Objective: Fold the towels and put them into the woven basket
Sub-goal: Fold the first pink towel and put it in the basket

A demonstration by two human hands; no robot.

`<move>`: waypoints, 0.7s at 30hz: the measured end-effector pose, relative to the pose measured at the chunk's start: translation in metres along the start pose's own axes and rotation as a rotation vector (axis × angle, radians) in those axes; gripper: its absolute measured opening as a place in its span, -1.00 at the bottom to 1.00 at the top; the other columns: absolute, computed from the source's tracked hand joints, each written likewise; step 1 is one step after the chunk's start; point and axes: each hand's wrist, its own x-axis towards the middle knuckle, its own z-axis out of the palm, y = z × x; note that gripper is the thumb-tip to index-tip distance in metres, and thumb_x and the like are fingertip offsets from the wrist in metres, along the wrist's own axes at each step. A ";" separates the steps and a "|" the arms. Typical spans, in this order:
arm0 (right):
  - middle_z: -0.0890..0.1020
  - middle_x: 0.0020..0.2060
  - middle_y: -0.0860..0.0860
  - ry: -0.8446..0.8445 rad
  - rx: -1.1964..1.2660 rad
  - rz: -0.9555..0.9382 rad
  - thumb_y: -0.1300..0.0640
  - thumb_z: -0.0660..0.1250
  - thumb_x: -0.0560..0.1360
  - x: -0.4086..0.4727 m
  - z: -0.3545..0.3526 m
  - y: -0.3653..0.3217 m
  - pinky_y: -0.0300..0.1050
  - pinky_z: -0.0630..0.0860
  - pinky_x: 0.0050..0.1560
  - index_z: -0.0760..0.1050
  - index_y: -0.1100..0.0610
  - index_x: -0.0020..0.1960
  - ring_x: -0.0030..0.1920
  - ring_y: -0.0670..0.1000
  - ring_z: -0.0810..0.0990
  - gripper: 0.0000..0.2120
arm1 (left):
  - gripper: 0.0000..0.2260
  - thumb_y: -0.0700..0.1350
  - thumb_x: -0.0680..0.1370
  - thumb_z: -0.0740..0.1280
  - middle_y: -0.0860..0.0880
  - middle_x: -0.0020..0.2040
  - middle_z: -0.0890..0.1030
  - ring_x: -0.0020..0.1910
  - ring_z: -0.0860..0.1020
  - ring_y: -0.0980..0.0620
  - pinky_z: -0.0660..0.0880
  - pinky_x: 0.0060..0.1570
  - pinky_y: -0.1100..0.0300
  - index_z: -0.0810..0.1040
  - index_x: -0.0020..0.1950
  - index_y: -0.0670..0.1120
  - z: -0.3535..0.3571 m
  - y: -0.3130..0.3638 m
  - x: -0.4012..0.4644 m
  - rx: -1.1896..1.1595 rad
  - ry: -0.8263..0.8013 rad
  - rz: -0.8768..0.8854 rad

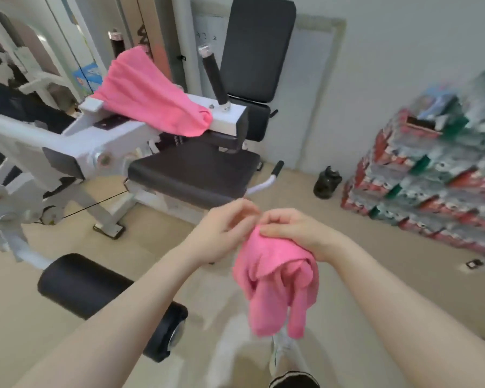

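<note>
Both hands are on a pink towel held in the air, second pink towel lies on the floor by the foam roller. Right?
Not quite. The head view shows the second pink towel draped over the white machine frame, not on the floor. The left hand and right hand do hold the other pink towel in the air.

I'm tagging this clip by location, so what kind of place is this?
Most likely a small gym or home workout room. A white weight machine with a black padded seat and backrest fills the left side, a padded leg roller sits below, and a dark water jug stands on the floor.
</note>
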 end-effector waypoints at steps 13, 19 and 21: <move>0.60 -0.27 -0.07 0.617 -0.130 0.033 0.28 0.33 0.46 -0.151 -0.211 0.051 -0.40 0.46 -0.19 0.57 0.07 -0.19 -0.28 -0.26 0.52 -0.86 | -0.70 0.11 0.38 0.40 -0.07 -0.19 0.57 -0.20 0.47 0.05 0.45 -0.10 0.06 0.52 -0.07 -0.08 0.221 0.089 0.173 0.040 -0.524 0.115; 0.58 -0.28 -0.11 0.826 -0.236 0.041 0.23 0.36 0.45 -0.223 -0.334 0.054 -0.40 0.43 -0.25 0.57 0.06 -0.19 -0.30 -0.24 0.51 -0.90 | -0.75 0.01 0.31 0.46 0.10 -0.31 0.44 -0.36 0.37 0.21 0.32 -0.32 0.27 0.41 -0.16 0.14 0.315 0.151 0.264 -0.028 -0.617 0.154; 0.57 -0.24 -0.11 1.004 -0.330 0.050 0.21 0.35 0.46 -0.241 -0.369 0.059 -0.33 0.40 -0.18 0.59 0.10 -0.13 -0.24 -0.22 0.48 -0.94 | -0.78 0.10 0.27 0.40 0.15 -0.32 0.45 -0.38 0.38 0.26 0.32 -0.36 0.33 0.40 -0.22 0.14 0.341 0.171 0.292 0.017 -0.647 0.204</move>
